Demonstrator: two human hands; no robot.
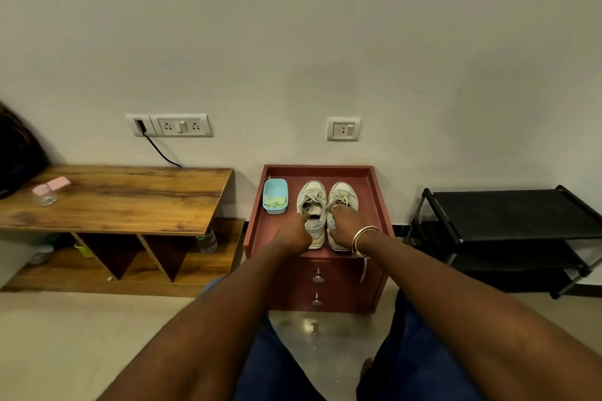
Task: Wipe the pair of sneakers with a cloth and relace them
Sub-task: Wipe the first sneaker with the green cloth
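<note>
Heels nearest, toes to the wall: the left grip (294,231) holds the left sneaker (312,189) by its collar, the right grip (342,224) the right sneaker (342,191).

Dim, warm indoor light, soft shadows, faint glare on the floor (309,324), wide-angle curvature at edges.

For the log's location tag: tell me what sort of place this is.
Likely a room in a home, perhaps an entryway: a black shoe rack against the wall, a low wooden bench with cubbies, and a small red cabinet holding the sneakers.
</note>
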